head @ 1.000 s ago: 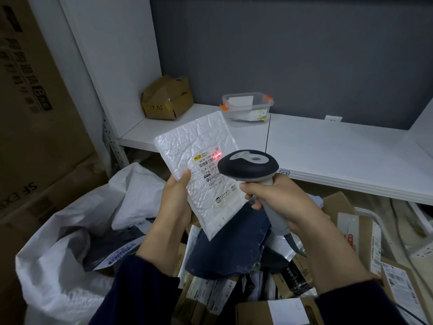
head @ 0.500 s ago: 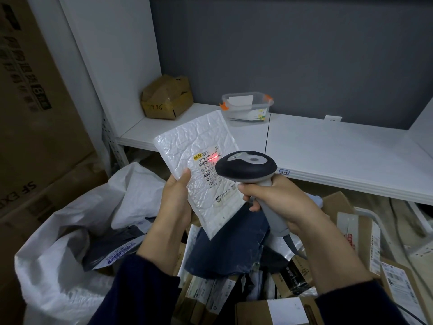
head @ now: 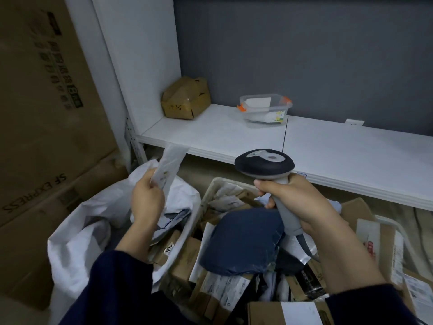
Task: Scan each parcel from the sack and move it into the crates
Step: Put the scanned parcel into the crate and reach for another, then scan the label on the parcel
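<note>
Left hand [head: 146, 198] pinches bubble mailer [head: 169, 165], 10 o'clock; right hand [head: 295, 202] grips barcode scanner [head: 264, 166]. 9 o'clock carton [head: 35, 195]: "SF EXPRESS"; 12 o'clock box [head: 185, 99]: "1436".

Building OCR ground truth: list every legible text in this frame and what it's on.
"SF EXPRESS": printed, rotated, low on the big carton.
"8": same carton, higher up; the characters beside it are blurred.
"1436": handwritten on the small cardboard box; first digits uncertain.
"121": tag on a brown box; a following digit is unclear.
Too small or blurred: labels on the white mailer, clear tub and the other parcels.
</note>
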